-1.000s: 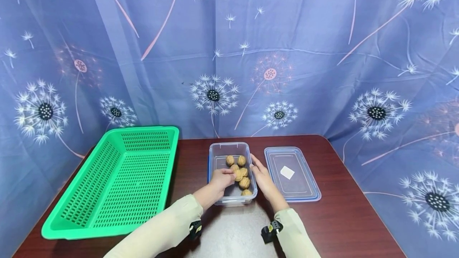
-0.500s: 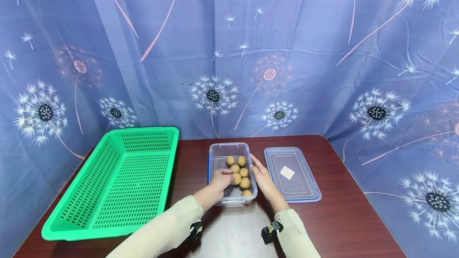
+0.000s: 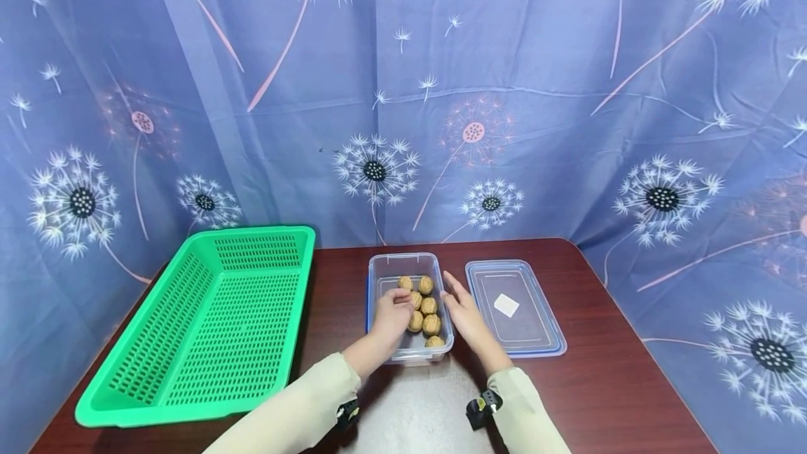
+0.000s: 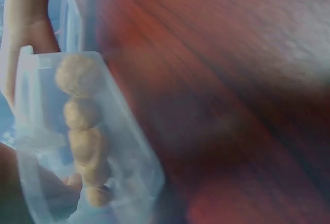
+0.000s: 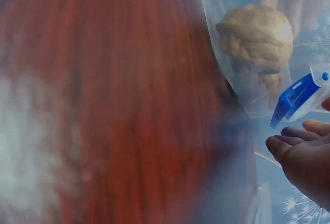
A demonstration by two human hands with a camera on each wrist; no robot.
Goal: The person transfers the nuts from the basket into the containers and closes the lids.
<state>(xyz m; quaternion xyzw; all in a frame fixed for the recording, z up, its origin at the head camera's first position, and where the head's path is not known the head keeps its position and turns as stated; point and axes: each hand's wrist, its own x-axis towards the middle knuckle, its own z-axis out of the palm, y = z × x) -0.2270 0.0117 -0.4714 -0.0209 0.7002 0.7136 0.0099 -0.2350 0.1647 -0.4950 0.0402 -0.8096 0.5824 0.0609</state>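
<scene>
Several walnuts (image 3: 431, 325) lie in a clear plastic box (image 3: 416, 258), mostly along its right half. My left hand (image 3: 392, 315) is over the box's left side, its fingers loosely bent beside the walnuts, with none seen in its grasp. In the left wrist view a row of walnuts (image 4: 82, 113) shows through the box wall. My right hand (image 3: 465, 314) is beside the box's right wall, fingers extended. The right wrist view shows this hand (image 5: 309, 162) just apart from a blue latch (image 5: 296, 98) that hangs out from the box, near a large walnut (image 5: 258, 36).
A green slotted plastic basket (image 3: 296, 342) stands on the left of the dark red table (image 3: 605, 370). To the right of the box lies a clear lid (image 3: 523, 328) with a white label. A blue dandelion-print curtain (image 3: 403, 125) hangs behind the table.
The left hand has let go of a walnut, which now rests in the box near the others, and has drawn slightly up and left. The right hand has moved slightly away from the box wall.
</scene>
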